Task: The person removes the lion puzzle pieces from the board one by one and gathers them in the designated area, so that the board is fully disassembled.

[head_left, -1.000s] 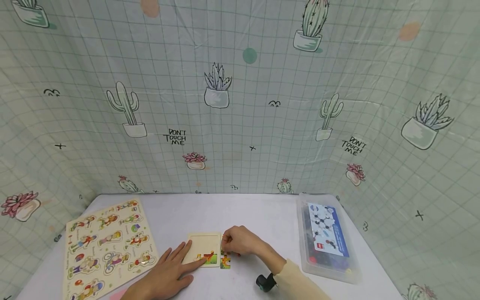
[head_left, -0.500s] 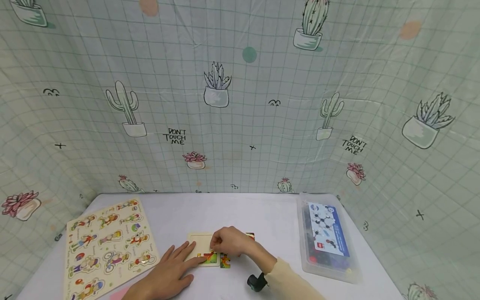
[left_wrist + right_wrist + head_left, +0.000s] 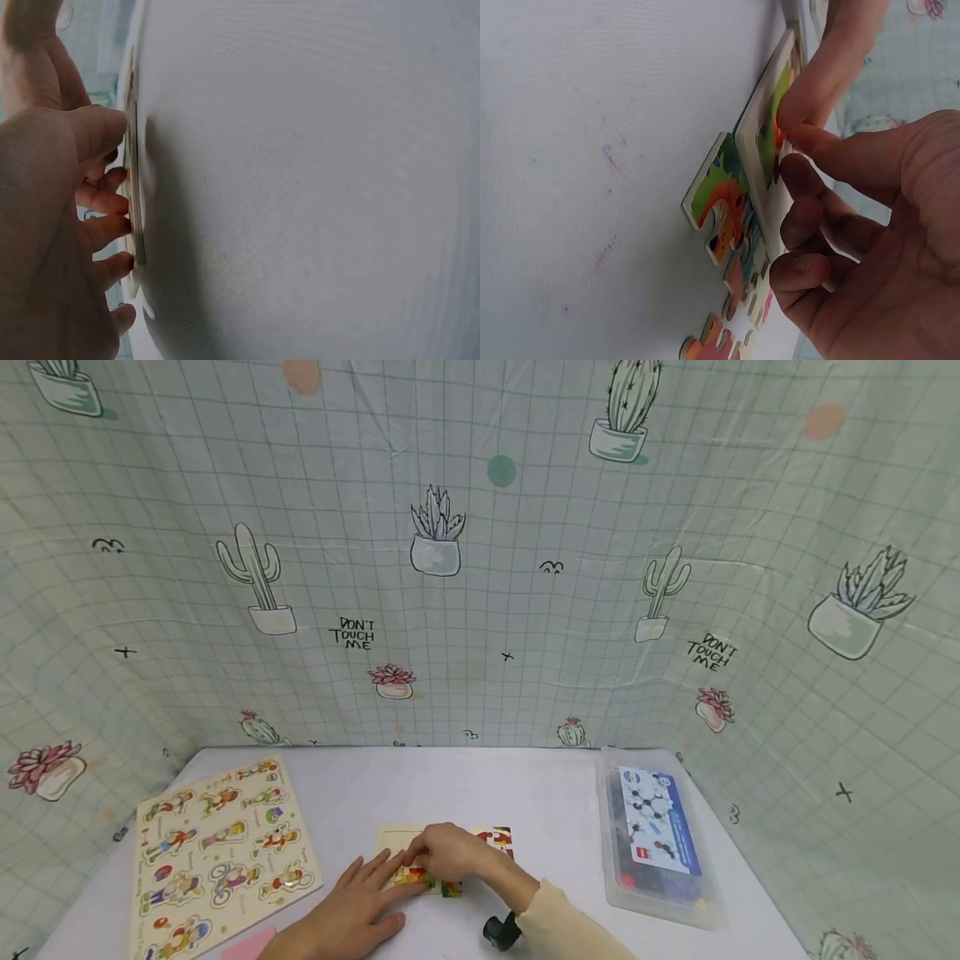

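Note:
A small square wooden jigsaw tray (image 3: pixel 392 837) lies on the white table, partly filled with bright pieces along its near side. My left hand (image 3: pixel 356 910) rests flat with spread fingers on the tray's left and near part. Over the tray, my right hand (image 3: pixel 448 853) pinches what appears to be a jigsaw piece; it is mostly hidden behind the fingers. In the right wrist view, the right thumb and index finger meet close to a left fingertip. A loose green and orange jigsaw piece (image 3: pixel 724 191) lies against the tray's edge. More loose pieces (image 3: pixel 498 837) extend beyond the right hand.
A large wooden picture puzzle board (image 3: pixel 251 814) occupies the table's left side, with a pink item (image 3: pixel 251 946) by its near corner. A clear plastic case (image 3: pixel 652 835) with a blue label stands on the right. Behind the table hangs a cactus-print cloth (image 3: pixel 480 610).
My right hand has moved left from the loose pieces onto the tray, beside the left fingers, uncovering red pieces on the right. The left hand has shifted slightly, staying on the tray.

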Available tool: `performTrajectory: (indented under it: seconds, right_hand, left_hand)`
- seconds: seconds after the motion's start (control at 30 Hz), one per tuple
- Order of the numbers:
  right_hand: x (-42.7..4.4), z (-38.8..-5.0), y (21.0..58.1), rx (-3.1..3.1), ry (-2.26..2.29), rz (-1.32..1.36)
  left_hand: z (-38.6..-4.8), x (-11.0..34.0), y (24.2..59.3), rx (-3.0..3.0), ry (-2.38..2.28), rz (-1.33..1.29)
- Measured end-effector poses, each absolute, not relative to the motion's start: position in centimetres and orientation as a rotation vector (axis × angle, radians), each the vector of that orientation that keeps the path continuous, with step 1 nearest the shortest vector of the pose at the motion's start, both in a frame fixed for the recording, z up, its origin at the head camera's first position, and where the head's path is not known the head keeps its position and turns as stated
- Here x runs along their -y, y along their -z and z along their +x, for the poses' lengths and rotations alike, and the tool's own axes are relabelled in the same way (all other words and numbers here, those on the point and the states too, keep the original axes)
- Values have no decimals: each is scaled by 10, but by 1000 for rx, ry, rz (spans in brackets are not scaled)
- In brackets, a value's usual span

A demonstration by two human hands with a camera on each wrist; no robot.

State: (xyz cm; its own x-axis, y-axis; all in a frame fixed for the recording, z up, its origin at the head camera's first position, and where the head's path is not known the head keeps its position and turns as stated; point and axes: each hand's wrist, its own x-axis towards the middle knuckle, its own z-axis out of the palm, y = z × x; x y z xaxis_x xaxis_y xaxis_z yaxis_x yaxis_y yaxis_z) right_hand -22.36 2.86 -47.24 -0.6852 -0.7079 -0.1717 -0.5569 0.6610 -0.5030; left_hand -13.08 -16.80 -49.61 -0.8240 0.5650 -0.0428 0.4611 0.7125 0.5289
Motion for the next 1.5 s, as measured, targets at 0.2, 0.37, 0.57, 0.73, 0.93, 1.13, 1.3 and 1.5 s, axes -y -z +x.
performTrajectory:
  seconds: [0.2, 0.37, 0.57, 0.73, 0.93, 1.13, 1.3, 1.5]
  right_hand:
    - [-27, -221, 473, -2518, 579, -1077]
    - [-26, -218, 473, -2511, 604, -1125]
    - [-24, -215, 473, -2558, 590, -1118]
    - [-22, -214, 475, -2576, 588, -1066]
    - [-22, -214, 479, -2578, 586, -1038]
    - [-21, -214, 480, -2562, 679, -1007]
    - [-19, -213, 478, -2541, 775, -987]
    - [-19, -212, 476, -2500, 841, -969]
  left_hand:
    - [-130, 168, 499, -2717, -691, 804]
    - [-130, 170, 499, -2715, -674, 803]
    - [-130, 171, 499, -2708, -691, 805]
    - [-131, 171, 501, -2716, -711, 813]
    - [-134, 171, 506, -2723, -701, 796]
    - [-132, 172, 504, -2719, -700, 803]
    - [-132, 171, 500, -2703, -675, 788]
    - [-131, 170, 500, -2710, -656, 792]
